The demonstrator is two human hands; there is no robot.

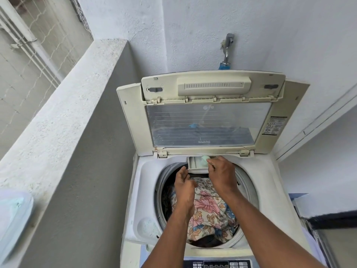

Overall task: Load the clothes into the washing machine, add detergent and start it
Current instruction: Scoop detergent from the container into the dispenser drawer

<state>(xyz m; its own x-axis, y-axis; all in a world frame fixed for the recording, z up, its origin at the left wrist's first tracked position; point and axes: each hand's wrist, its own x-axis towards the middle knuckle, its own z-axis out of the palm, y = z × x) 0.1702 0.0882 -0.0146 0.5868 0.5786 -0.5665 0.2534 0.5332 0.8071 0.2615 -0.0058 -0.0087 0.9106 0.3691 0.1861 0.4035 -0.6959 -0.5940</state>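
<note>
A top-loading washing machine [146, 190] stands with its lid [208, 124] folded up against the wall. Floral clothes [208, 211] and dark garments fill the drum. At the drum's far rim the detergent drawer [197, 163] is pulled out. My right hand [222, 175] hovers over the drawer and holds a small pale green scoop [205, 158] tipped into it. My left hand [184, 184] is just left of the drawer, over the drum, with fingers loosely curled and nothing visibly in them.
A concrete parapet [77, 105] runs along the left, with a pale plastic container [13, 215] at its near end. A tap [228, 47] sticks out of the wall above the lid. The control panel [218, 264] is at the bottom edge.
</note>
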